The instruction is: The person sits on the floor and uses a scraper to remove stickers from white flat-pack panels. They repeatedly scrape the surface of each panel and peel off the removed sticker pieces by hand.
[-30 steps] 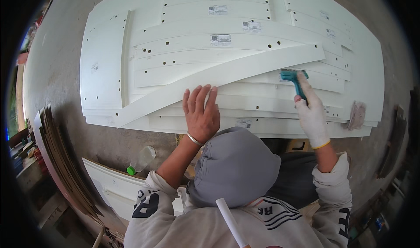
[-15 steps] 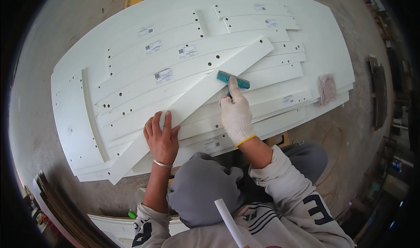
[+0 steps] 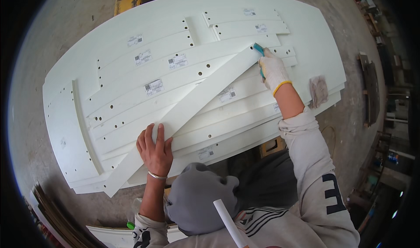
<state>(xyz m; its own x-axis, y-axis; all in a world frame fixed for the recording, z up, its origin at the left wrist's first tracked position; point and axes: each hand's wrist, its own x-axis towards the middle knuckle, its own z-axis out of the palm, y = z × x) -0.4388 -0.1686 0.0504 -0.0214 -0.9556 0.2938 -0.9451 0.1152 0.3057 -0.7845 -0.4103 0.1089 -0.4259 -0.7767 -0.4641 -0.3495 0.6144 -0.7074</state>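
Observation:
A long white strip board [image 3: 188,106] lies aslant across several other white boards. On its near left part rests my bare left hand [image 3: 155,147], fingers spread and pressing the surface; a silver bangle circles that wrist. My right hand [image 3: 273,69], in a white knit glove with a yellow cuff, is closed around a teal T-shaped scraper [image 3: 259,49]. The scraper's head touches the strip's far right end, near a dark drilled hole. Glove and fingers hide most of its handle.
Labelled, drilled white boards [image 3: 159,42] lie on a large rounded white panel [image 3: 306,34]. A greyish-pink cloth [image 3: 318,91] sits near the panel's right edge. Something yellow [image 3: 127,1] shows beneath the far side. Stacked brown sheets [image 3: 57,213] stand at lower left.
My right hand has carried the scraper away from me and rightward, to the strip's far end. My left hand stays on the strip. The whole view has shifted slightly.

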